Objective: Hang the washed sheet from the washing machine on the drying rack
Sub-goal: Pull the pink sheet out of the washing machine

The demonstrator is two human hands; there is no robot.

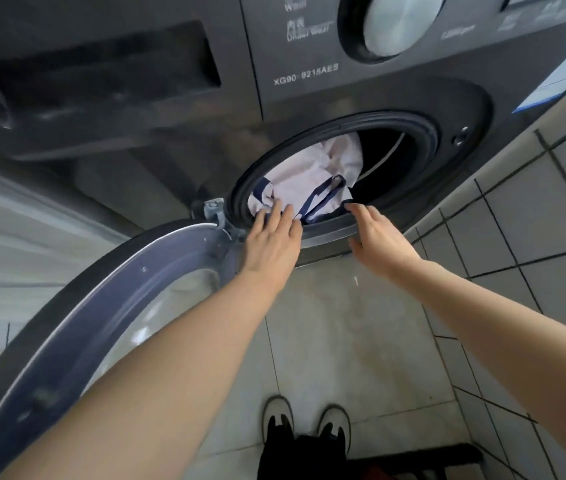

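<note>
A dark grey front-loading washing machine [309,91] fills the upper view, its round door [108,306] swung wide open to the lower left. Inside the drum opening lies a crumpled white sheet [312,174] with dark blue stripes. My left hand [271,240] reaches to the lower rim of the opening, its straight fingers touching the sheet's bottom edge. My right hand [378,237] hovers at the rubber door seal [337,226], fingers extended and holding nothing. No drying rack shows.
A white tiled wall [531,216] stands close on the right. Pale floor tiles [343,341] lie below, with my two shoes [305,424] near the bottom. A dark object [413,462] sits at the bottom right. The open door blocks the left side.
</note>
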